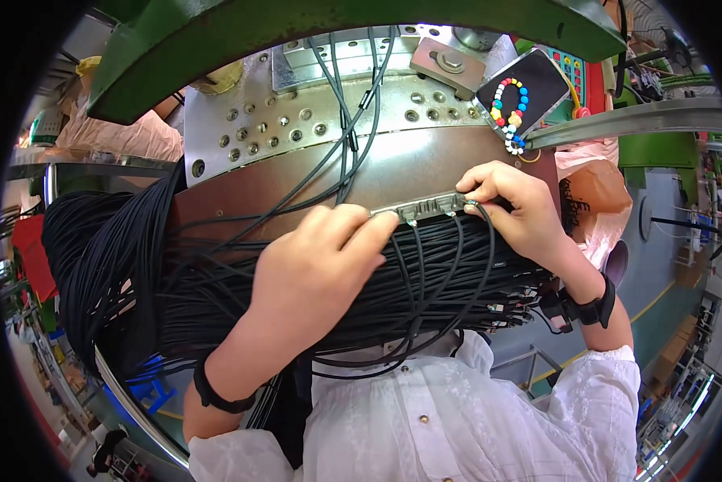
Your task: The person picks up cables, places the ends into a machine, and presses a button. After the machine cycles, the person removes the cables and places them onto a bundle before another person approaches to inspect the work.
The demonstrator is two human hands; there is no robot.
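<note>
A narrow slotted metal fixture (pixel 427 207) lies across the near edge of the brown machine bed, between my two hands. Black cables with small metal connectors (pixel 411 222) run from its near side down toward me. My right hand (pixel 522 210) is closed at the fixture's right end, its thumb and fingers pinching the end of a black cable (pixel 490 241). At the left end, the curled fingers of my left hand (pixel 317 269) press together against the fixture; what they hold is hidden under them. A thick layer of black cables (pixel 457 277) lies beneath both hands.
A large cable bundle (pixel 112 249) hangs over the left side. Beyond the fixture stand a perforated metal plate (pixel 277 132) and a clamp block (pixel 448 64). A phone (pixel 530 88) with a beaded strap (pixel 512 108) lies at far right. A green machine frame (pixel 297 24) arches overhead.
</note>
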